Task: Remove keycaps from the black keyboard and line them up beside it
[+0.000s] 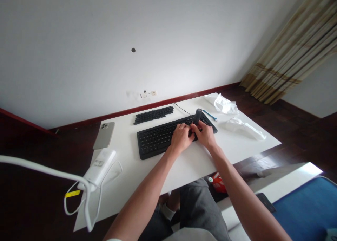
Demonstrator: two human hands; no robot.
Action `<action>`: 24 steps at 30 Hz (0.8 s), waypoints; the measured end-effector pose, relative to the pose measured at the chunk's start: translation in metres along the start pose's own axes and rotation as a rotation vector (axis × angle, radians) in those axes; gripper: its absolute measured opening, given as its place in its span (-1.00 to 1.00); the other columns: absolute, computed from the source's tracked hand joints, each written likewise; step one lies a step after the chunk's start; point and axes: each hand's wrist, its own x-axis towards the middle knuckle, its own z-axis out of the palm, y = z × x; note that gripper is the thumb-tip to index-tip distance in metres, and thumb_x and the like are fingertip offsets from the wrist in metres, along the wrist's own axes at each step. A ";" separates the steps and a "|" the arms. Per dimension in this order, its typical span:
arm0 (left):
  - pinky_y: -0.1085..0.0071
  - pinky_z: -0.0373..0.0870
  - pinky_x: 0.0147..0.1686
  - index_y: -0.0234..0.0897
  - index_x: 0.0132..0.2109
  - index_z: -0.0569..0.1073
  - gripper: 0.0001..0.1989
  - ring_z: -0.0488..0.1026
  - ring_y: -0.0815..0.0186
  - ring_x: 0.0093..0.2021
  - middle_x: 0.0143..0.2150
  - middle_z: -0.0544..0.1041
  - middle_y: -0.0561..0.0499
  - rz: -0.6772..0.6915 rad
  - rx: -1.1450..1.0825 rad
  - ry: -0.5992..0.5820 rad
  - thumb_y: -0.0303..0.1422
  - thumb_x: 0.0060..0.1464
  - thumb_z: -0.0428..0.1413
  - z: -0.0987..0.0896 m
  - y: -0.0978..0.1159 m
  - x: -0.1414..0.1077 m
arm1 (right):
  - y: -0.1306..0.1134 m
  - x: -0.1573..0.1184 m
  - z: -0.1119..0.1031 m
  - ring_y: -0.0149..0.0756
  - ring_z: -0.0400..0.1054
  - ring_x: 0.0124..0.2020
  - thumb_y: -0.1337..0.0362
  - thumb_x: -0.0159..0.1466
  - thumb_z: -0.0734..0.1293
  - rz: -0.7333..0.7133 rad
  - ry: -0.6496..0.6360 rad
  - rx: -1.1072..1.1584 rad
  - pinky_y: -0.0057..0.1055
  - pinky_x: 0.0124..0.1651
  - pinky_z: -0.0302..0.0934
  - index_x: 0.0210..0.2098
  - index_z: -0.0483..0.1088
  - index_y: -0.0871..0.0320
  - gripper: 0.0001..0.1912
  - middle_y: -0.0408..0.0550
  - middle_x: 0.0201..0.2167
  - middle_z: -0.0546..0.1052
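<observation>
A black keyboard point(155, 139) lies at a slant on the white table, its right part beneath both hands. My right hand point(206, 134) is closed around a short black cylindrical tool point(198, 116), which stands nearly upright over the keyboard's right side. Its lower end is hidden by my fingers. My left hand point(181, 138) rests on the keyboard just left of it, fingers curled and almost meeting the right ones; whatever they pinch is hidden. Behind the keyboard, black keycaps point(154, 114) are set out in close rows. A thin blue tool point(210, 115) lies beyond the keyboard's right end.
Crumpled clear plastic bags point(225, 104) lie on the table's right. A phone point(104, 135) and a white power strip point(100, 166) with a looping cable are on the left. The white table point(195, 160) stands near the wall. A blue-cushioned seat point(308, 206) is at lower right.
</observation>
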 end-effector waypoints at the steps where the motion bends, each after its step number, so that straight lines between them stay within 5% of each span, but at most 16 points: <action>1: 0.24 0.44 0.05 -0.21 -0.05 0.52 -0.86 0.40 0.13 -0.01 -0.09 0.51 -0.07 -0.002 -0.004 -0.001 -0.31 0.27 0.20 0.000 0.000 0.000 | 0.000 0.000 0.000 -0.16 0.46 -0.42 -0.09 0.39 0.26 -0.003 0.006 -0.013 -0.32 -0.32 0.26 -0.32 0.50 0.10 -0.58 -0.03 -0.45 0.62; 7: 0.25 0.43 0.01 -0.22 0.00 0.52 -0.84 0.41 0.14 -0.03 -0.09 0.52 -0.07 -0.035 -0.003 0.019 -0.34 0.32 0.15 0.002 0.001 0.002 | 0.000 0.000 -0.002 -0.21 0.39 -0.45 -0.05 0.39 0.26 -0.022 0.037 -0.079 -0.34 -0.33 0.22 -0.24 0.54 0.11 -0.61 -0.06 -0.46 0.57; 13: 0.25 0.43 -0.02 -0.24 -0.08 0.52 -0.84 0.42 0.13 -0.05 -0.12 0.52 -0.09 -0.059 0.010 0.029 -0.26 0.30 0.18 0.002 0.004 0.004 | -0.010 0.006 -0.001 -0.24 0.35 -0.51 -0.08 0.38 0.27 -0.005 0.000 -0.108 -0.35 -0.39 0.18 -0.41 0.47 0.11 -0.57 -0.06 -0.53 0.53; 24: 0.25 0.41 -0.04 -0.22 -0.12 0.47 -0.81 0.40 0.14 -0.05 -0.11 0.49 -0.08 -0.052 0.041 0.036 -0.20 0.33 0.16 0.002 0.005 0.001 | -0.004 -0.016 -0.007 -0.16 0.43 -0.37 -0.02 0.39 0.26 -0.119 -0.008 -0.089 -0.29 -0.24 0.29 -0.20 0.58 0.12 -0.61 0.04 -0.35 0.59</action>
